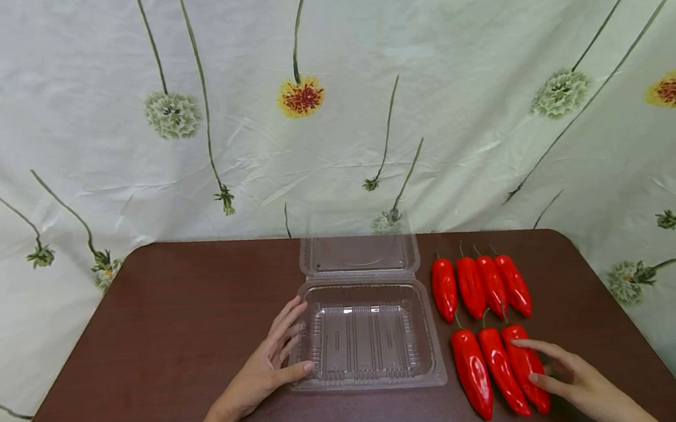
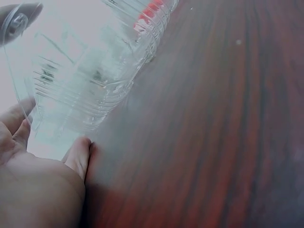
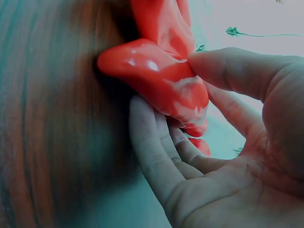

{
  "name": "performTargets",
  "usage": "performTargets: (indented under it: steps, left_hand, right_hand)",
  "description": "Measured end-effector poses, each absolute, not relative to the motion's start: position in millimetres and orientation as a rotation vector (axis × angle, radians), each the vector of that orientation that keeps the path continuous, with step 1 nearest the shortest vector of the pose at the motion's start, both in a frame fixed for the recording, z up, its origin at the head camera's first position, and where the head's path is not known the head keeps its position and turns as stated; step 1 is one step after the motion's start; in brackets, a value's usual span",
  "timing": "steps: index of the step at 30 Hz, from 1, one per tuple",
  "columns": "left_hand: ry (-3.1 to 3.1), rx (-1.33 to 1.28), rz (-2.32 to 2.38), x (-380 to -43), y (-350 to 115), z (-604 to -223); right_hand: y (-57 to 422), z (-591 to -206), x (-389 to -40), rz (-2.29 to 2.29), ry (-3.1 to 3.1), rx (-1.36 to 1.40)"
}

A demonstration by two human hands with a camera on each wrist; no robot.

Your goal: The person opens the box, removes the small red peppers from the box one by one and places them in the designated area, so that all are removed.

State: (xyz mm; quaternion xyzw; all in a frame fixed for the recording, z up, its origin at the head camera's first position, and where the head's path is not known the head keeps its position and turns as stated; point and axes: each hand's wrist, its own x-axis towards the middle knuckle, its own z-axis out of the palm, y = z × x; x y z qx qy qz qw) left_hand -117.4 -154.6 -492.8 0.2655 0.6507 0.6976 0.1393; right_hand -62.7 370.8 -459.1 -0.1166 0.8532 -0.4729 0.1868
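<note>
A clear plastic clamshell container (image 1: 364, 343) stands on the table, its lid (image 1: 359, 256) tipped back. Along its left side, my left hand (image 1: 267, 368) rests with fingers spread and fairly straight, touching the rim. The left wrist view shows that hand (image 2: 38, 185) low beside the ribbed plastic wall (image 2: 80, 90). To the right of the container, my right hand (image 1: 582, 380) holds the rightmost front red chili pepper (image 1: 523, 362), which lies on the table. Seen from the right wrist, the thumb lies on this pepper (image 3: 152, 71) and the other fingers reach around its side.
Two more red peppers (image 1: 473, 373) lie in the front row. Several others (image 1: 471, 286) form a row behind, stems pointing away. The brown table (image 1: 164, 360) meets a flower-printed white cloth (image 1: 248, 145) at its back edge.
</note>
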Motion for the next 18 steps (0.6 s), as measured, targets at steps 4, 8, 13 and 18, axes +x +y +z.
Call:
performTargets:
  steps: [4,8,13,18]
  left_hand:
    - [1.842,0.769,2.027,-118,-155,-492]
    - [1.867,0.747,2.000,-117,-156,-491]
    - [1.962,0.740,1.956,-112,-159,-489]
    - [2.014,0.792,1.934,-108,-162,-485]
  right_hand:
    - [370,-459,-61,-1.328,2.398,-0.302]
    - [367,-460,-60,-1.313,2.409,-0.273]
    - [363,-460,-61,-1.302,2.402,-0.239]
    - [359,-458,-63,-1.309,2.432,-0.287]
